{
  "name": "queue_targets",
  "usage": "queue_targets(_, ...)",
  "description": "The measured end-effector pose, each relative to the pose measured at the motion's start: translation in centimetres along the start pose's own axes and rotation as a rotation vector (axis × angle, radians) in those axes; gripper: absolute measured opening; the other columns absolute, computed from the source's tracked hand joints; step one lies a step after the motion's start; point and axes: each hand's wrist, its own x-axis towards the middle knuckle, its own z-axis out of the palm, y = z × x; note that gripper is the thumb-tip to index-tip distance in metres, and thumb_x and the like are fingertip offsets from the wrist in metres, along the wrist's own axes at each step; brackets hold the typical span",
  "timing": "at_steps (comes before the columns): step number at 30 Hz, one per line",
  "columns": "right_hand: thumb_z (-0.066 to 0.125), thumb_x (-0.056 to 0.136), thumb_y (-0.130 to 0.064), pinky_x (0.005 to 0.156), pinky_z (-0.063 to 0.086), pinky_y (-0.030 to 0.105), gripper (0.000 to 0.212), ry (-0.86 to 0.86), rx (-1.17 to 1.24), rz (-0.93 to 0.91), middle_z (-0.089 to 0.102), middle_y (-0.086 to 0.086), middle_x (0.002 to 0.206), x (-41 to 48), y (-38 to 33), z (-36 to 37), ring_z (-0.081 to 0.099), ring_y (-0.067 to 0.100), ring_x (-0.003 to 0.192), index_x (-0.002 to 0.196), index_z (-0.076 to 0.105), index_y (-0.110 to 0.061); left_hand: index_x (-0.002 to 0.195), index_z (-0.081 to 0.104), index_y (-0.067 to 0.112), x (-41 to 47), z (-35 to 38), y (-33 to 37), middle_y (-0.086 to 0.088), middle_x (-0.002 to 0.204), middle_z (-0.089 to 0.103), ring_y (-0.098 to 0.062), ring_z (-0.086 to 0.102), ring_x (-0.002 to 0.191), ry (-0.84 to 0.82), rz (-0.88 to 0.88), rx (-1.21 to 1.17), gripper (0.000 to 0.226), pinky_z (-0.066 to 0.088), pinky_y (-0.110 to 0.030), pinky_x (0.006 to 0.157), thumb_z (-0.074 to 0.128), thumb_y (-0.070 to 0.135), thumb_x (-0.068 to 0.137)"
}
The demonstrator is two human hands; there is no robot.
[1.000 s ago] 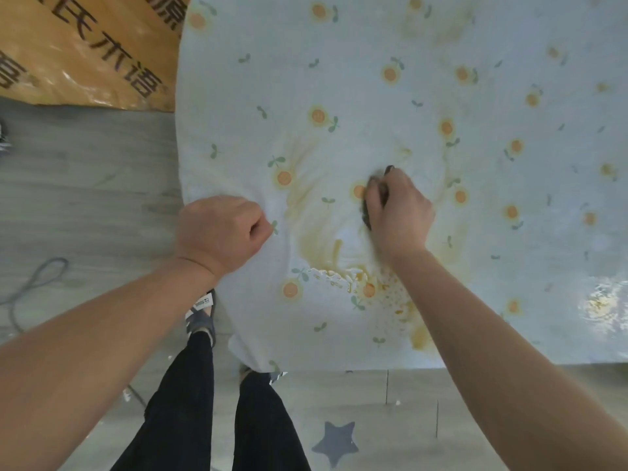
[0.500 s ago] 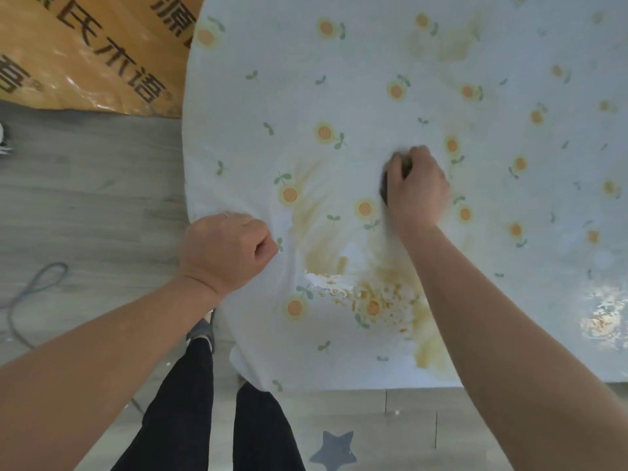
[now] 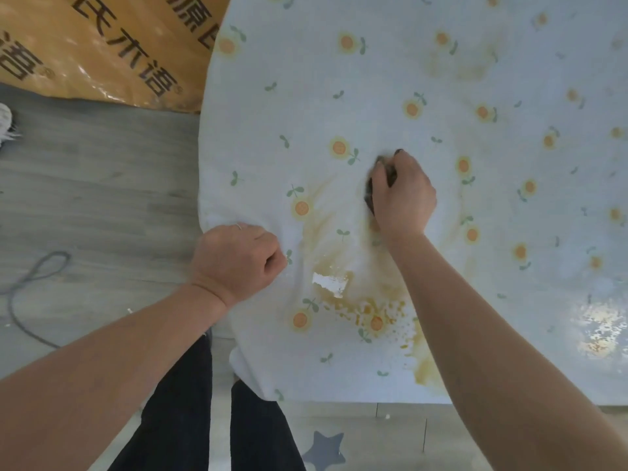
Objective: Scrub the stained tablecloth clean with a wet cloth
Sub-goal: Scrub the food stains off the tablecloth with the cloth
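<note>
Right hand (image 3: 402,195) is clenching the dark wet cloth (image 3: 369,196) and pressing it onto the flower-print tablecloth (image 3: 306,79) at the 1 o'clock edge of the yellow-brown stain (image 3: 339,253). Left hand (image 3: 238,263), fisted, is gripping bunched fabric at the stain's 9 o'clock side, well apart from the right. Judged risk: if that anchoring grip is slipping, the scrubbing is dragging the fabric into folds and smearing wet residue toward 5 o'clock, where spatter (image 3: 384,311) is already nearing the hem.
</note>
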Motion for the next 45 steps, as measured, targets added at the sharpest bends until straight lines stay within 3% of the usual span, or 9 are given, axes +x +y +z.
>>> queue_targets(6, 0.055, 0.096, -0.032, 0.051, 0.034, 0.029, 0.029, 0.005, -0.006, -0.131, 0.048, -0.007, 0.068, -2.4, 1.0, -0.1, 0.045, 0.022, 0.052, 0.074, 0.041, -0.019, 0.055, 0.038, 0.022, 0.3, -0.4, 0.1, 0.002, 0.051, 0.032, -0.019, 0.025, 0.048, -0.009, 0.011, -0.037, 0.031, 0.023, -0.025, 0.046, 0.057, 0.017, 0.080)
queue_targets(13, 0.049, 0.098, -0.036, 0.053, 0.031, 0.033, 0.030, 0.041, 0.013, 0.062, 0.049, -0.005, 0.070, 0.0, -0.8, 0.6, 0.045, 0.021, 0.058, 0.075, 0.042, -0.018, 0.055, 0.038, 0.022, 0.5, -0.6, 0.0, 0.001, 0.051, 0.031, -0.021, 0.029, 0.044, -0.007, 0.019, -0.018, 0.032, 0.022, -0.025, 0.046, 0.059, 0.016, 0.078)
queue_targets(18, 0.058, 0.096, -0.031, 0.047, 0.027, 0.025, 0.033, 0.027, 0.043, -0.134, 0.048, -0.007, 0.066, -3.6, 1.3, -0.3, 0.044, 0.021, 0.051, 0.070, 0.042, -0.019, 0.055, 0.040, 0.023, 0.6, -0.9, 0.1, 0.001, 0.050, 0.034, -0.021, 0.033, 0.044, -0.019, 0.021, -0.022, 0.032, 0.023, -0.025, 0.047, 0.055, 0.017, 0.082)
queue_targets(24, 0.045, 0.100, -0.039, 0.066, 0.030, 0.031, 0.021, 0.187, -0.051, 0.371, 0.056, -0.002, 0.083, 9.3, 0.1, -0.2, 0.061, 0.027, 0.083, 0.090, 0.048, -0.022, 0.056, 0.041, 0.022, 0.2, -0.4, -0.1, 0.003, 0.051, 0.034, -0.020, 0.033, 0.044, -0.042, 0.038, -0.089, 0.033, 0.021, -0.025, 0.048, 0.053, 0.018, 0.086)
queue_targets(29, 0.047, 0.097, -0.038, 0.060, 0.032, 0.033, 0.019, 0.001, 0.031, -0.048, 0.053, -0.005, 0.074, 4.5, -7.9, 2.2, 0.047, 0.022, 0.065, 0.084, 0.041, -0.025, 0.056, 0.039, 0.022, 0.3, -0.4, -0.1, 0.003, 0.051, 0.033, -0.019, 0.033, 0.044, -0.038, 0.030, -0.079, 0.033, 0.025, -0.026, 0.044, 0.057, 0.016, 0.084)
queue_targets(34, 0.062, 0.091, -0.028, 0.044, 0.036, 0.026, 0.023, -0.135, 0.026, -0.353, 0.053, -0.004, 0.065, -9.1, -2.2, 0.0, 0.051, 0.020, 0.051, 0.074, 0.051, -0.017, 0.055, 0.044, 0.021, 0.6, -0.8, -0.1, 0.002, 0.050, 0.038, -0.020, 0.036, 0.045, -0.025, 0.039, -0.069, 0.033, 0.026, -0.026, 0.047, 0.057, 0.016, 0.085)
queue_targets(36, 0.057, 0.092, -0.031, 0.047, 0.035, 0.025, 0.024, -0.118, -0.015, -0.277, 0.053, -0.003, 0.064, -8.2, 2.3, -1.7, 0.054, 0.023, 0.051, 0.075, 0.051, -0.016, 0.054, 0.043, 0.021, 0.6, -0.9, 0.0, 0.002, 0.049, 0.036, -0.019, 0.033, 0.044, -0.031, 0.047, -0.074, 0.034, 0.022, -0.025, 0.048, 0.057, 0.015, 0.085)
queue_targets(41, 0.046, 0.097, -0.034, 0.067, 0.036, 0.037, 0.018, 0.086, -0.147, 0.279, 0.057, 0.008, 0.079, 4.8, 6.0, -2.7, 0.063, 0.038, 0.082, 0.093, 0.045, -0.016, 0.055, 0.040, 0.022, 0.7, -0.8, -0.2, 0.002, 0.049, 0.034, -0.018, 0.033, 0.043, -0.032, 0.051, -0.042, 0.035, 0.020, -0.025, 0.048, 0.056, 0.016, 0.086)
queue_targets(45, 0.043, 0.097, -0.034, 0.063, 0.032, 0.034, 0.016, 0.038, -0.065, 0.214, 0.055, 0.002, 0.079, 6.1, -1.6, 0.0, 0.056, 0.031, 0.072, 0.094, 0.042, -0.018, 0.057, 0.041, 0.022, 0.4, -0.6, -0.2, 0.001, 0.050, 0.037, -0.022, 0.037, 0.043, -0.039, 0.054, -0.040, 0.036, 0.026, -0.026, 0.045, 0.050, 0.020, 0.092)
